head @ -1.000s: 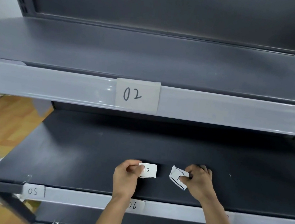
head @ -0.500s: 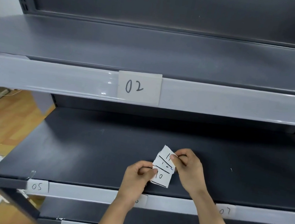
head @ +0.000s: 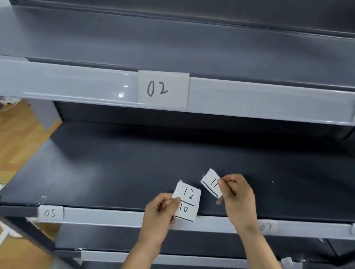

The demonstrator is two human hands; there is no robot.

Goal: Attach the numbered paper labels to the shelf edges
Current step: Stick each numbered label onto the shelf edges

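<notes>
Left grip: the left hand (head: 159,212) pinched the paper strip marked 12 and 10 (head: 187,200) by its left side.
Right grip: the right hand (head: 237,200) pinched the slip marked 11 (head: 210,183) by its right end, tilted, near the strip but apart from it.
Where the papers were: both were held over the front of the middle shelf (head: 100,169), fixed to nothing.
Done: label 02 (head: 163,88) sat on the upper shelf edge (head: 66,82). Label 05 (head: 50,212) and label 07 (head: 265,227) sat on the middle shelf edge (head: 106,217).
Left, as I judged it: 10, 11 and 12 were unattached, and 12 and 10 seemed to share 1 strip. The lower shelf edge (head: 178,262) showed no readable number.
Around: wooden floor (head: 4,135) lay at the left, and the taped pieces at the far right were too blurred to read.
In the way: the left wrist hid part of the middle edge between 05 and 07.
</notes>
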